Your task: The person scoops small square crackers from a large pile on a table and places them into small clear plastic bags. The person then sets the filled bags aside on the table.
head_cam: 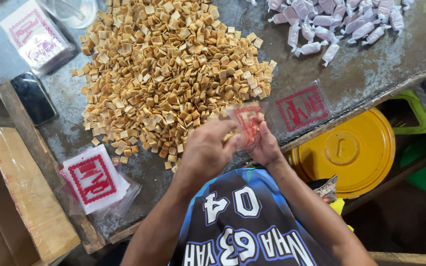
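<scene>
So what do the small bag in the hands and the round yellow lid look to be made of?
The small bag: thin clear plastic film, glossy, red print; the snack shows through. The round yellow lid: likely moulded plastic, smooth with a slight sheen and a raised centre disc; painted metal can't be excluded.

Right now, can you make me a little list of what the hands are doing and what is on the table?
Left hand: pinching the small clear bag, fingers curled
Right hand: holding the small clear bag with red print
Snacks: big heap of square golden crackers beside the hands
Empty bags: stack of printed bags at the table edge, one more flat bag near the hands
Far corner: wrapped pale candies
Phone: dark phone lying flat
Below table: round yellow lid
</scene>
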